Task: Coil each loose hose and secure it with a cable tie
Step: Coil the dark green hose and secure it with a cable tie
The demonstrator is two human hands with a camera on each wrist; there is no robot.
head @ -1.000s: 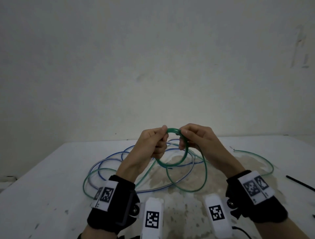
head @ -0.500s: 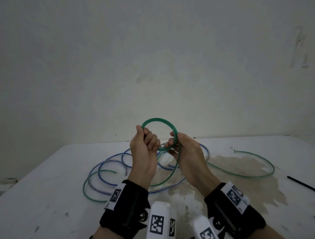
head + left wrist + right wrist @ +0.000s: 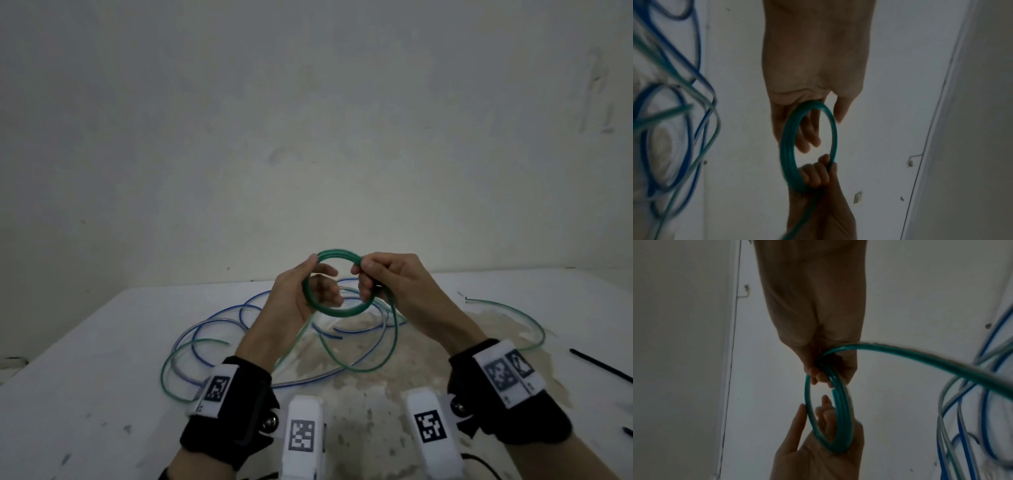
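Note:
A green hose is partly wound into a small coil (image 3: 342,312), held up above the white table (image 3: 102,377). My right hand (image 3: 366,277) grips the coil's right side with curled fingers; the right wrist view shows these fingers (image 3: 819,376) wrapped round the strands (image 3: 842,410). My left hand (image 3: 318,281) cradles the left side, its straight fingers (image 3: 807,142) passing through the ring (image 3: 785,146) and its thumb outside it. The uncoiled green hose (image 3: 394,342) hangs in a loop from my right hand and trails across the table to its far end (image 3: 534,322).
A loose blue hose (image 3: 212,322) sprawls in loops on the table under and left of my hands, tangled with green lengths. A black cable tie (image 3: 599,366) lies near the right edge. A bare wall stands behind the table.
The coil has swung down from above my hands to between them. My left hand's fingers have straightened through the ring. My right hand moved right and took hold of the coil's right side.

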